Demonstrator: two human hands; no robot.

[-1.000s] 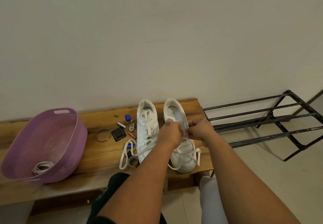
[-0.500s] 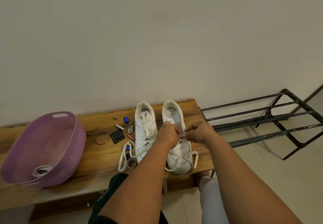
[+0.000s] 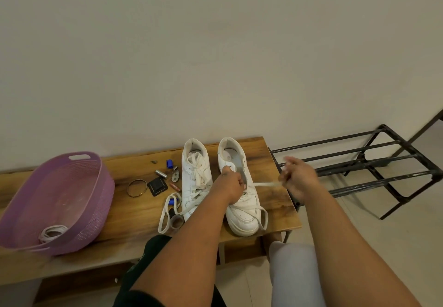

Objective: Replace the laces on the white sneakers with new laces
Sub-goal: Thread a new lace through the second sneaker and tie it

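The right hand (image 3: 298, 178), blurred but apparently pinching the lace (image 3: 266, 184), is drawing it sideways from the right sneaker (image 3: 242, 208) on the bench (image 3: 134, 208) while the left hand (image 3: 231, 183) is gripping the upper, risking the shoe tipping if that grip is slackening

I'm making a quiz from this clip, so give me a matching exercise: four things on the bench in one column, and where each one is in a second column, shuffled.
Things:
1. coiled white lace
2. bracelet
3. right hand
4. left hand

Places or states:
A. pulling a lace sideways off the right sneaker
B. inside the purple basket
C. on the right sneaker's upper
D. flat on the bench, left of the black square

Pairs: 1-B, 2-D, 3-A, 4-C
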